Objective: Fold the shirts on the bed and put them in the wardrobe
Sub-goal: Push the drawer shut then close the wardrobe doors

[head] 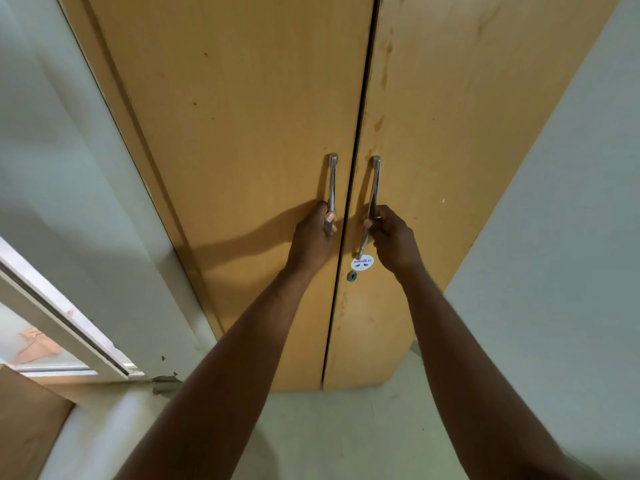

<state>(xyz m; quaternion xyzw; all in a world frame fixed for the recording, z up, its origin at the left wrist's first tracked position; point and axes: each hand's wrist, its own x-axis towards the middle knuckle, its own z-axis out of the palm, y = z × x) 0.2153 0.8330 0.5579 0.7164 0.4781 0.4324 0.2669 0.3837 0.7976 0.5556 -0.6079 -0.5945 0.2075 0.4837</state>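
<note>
Fingers [329,218] of the left hand [311,237] curl round the lower end of the left steel handle [332,181]. The right hand [393,237] grips the right steel handle [375,183] the same way, and both sit just above the keyhole [352,276]. The wardrobe [242,116] is shut, its two doors meeting in a thin dark seam that runs up past the keyhole. No shirts and no bed are in view, so the shirts lie somewhere outside the frame.

I judge three risks. If the lock is engaged, a hard pull could make the fingers slide off the smooth bars. If the doors come freely, the left one could swing into the window frame [69,323] far left of the keyhole. Both doors also open toward the person, who stands close. With both hands occupied, nothing is being carried.
</note>
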